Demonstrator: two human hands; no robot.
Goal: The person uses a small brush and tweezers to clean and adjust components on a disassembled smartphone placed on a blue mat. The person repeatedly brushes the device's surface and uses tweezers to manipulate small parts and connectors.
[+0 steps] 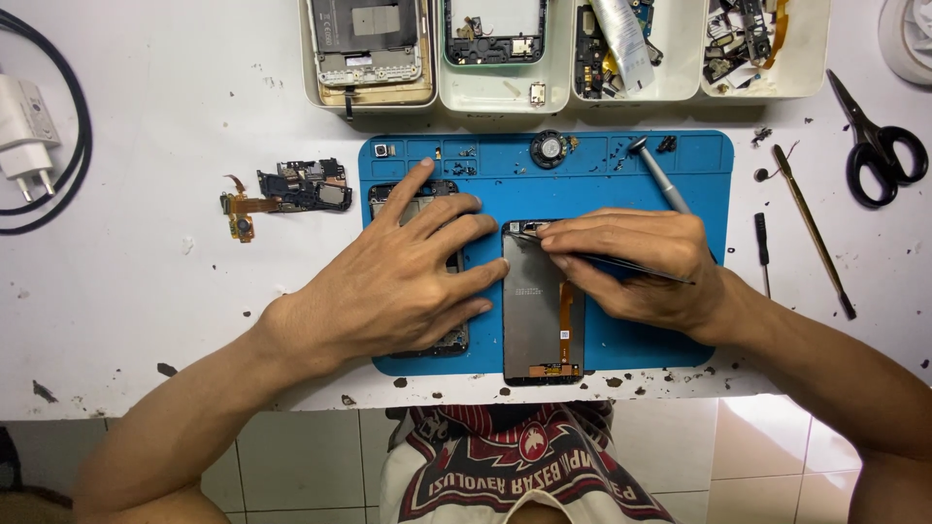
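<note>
Head view, looking straight down at a white tabletop (175,320), scuffed and dotted with dark debris. A blue work mat (621,175) lies in the middle.

Left hand (398,277): fingers spread, palm down, pressed flat over a phone frame (454,340) on the left half of the mat; only the frame's edges show around the hand. Fingertips reach the left edge of the screen panel (539,311).

Right hand (636,262): fingers pinched together on a pair of thin tweezers (621,262). The tweezers run low and near level across the hand; their tips touch the top edge of the screen panel, near its left corner.

Screen panel: dark, back side up, upright on the mat just right of the frame, with an orange flex ribbon (566,320) down its right side to a connector at the bottom. Its lower end overhangs the mat's near edge.

On the mat's top row: a small round speaker part (549,148), tiny screws, and a grey screwdriver (660,177) lying tilted, partly behind the right hand.

Left of the mat: a bare circuit board (306,184) with an orange flex tail. Further left, a white charger plug (24,131) and black cable (73,146).

Right of the mat: a slim brown-handled tool (811,228), a short black tool (763,243), black scissors (874,146).

Along the far edge: white trays (505,92) holding phone bodies and loose parts
</note>
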